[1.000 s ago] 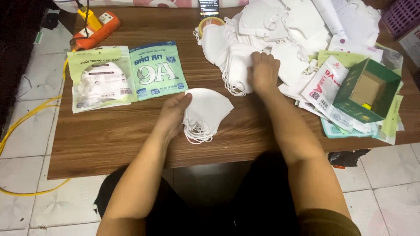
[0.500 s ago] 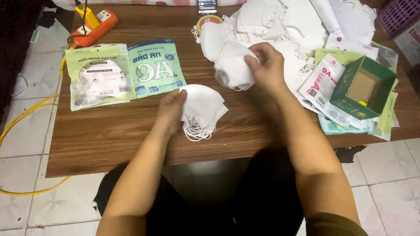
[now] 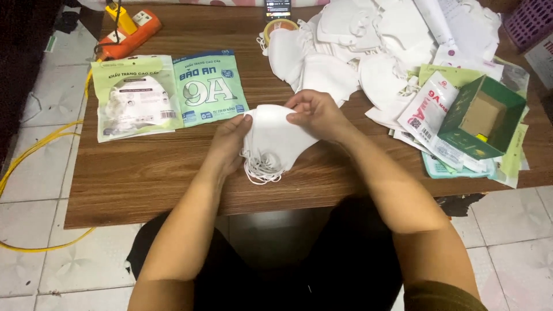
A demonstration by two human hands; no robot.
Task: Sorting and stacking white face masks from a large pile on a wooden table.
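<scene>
Stack of white face masks (image 3: 275, 141): held between both sets of fingers just above the wooden table (image 3: 144, 173), its looped ear-straps hanging below the fingers toward the table's near edge. Left hand (image 3: 230, 144): fingers closed on the stack's left edge, thumb on top. Right hand (image 3: 317, 112): fingers curled over the stack's upper right edge, pinching the topmost mask. Beyond the right fingers: loose heap of white masks (image 3: 357, 52), touching nothing held. Left of the left fingers, just beside: teal mask packet (image 3: 210, 86), then a pale green mask packet (image 3: 135, 95) flat on the table. Well right of the right fingers: open green carton (image 3: 481, 118) resting on flat printed wrappers (image 3: 429, 115). Far left corner: orange power strip (image 3: 129, 31).
</scene>
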